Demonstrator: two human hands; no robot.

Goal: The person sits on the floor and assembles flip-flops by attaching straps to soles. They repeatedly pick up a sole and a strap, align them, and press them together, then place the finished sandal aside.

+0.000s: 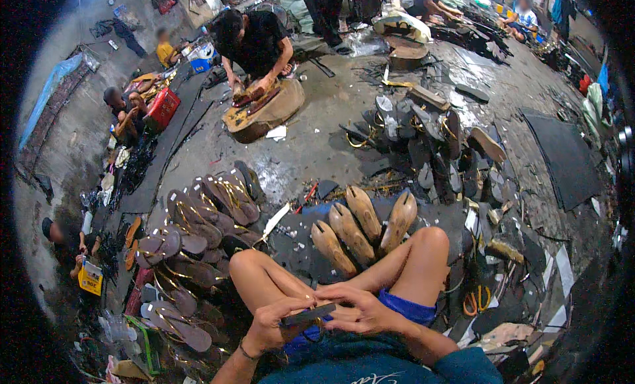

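In front of my lap, my left hand is closed around a dark flat sandal sole, seen almost edge-on. My right hand closes on the sole's right end, index finger reaching over it and thumb below. The fingertips of both hands meet just above the sole; whatever they pinch there is too small to make out. Beyond my crossed legs, several wooden shoe lasts lie side by side. Finished-looking brown sandals with gold straps are piled to my left.
More dark sandals stand ahead right. Orange-handled scissors lie among scraps at my right, near a black sheet. Ahead, a person in black works at a wooden block. Other people sit along the left by a red crate.
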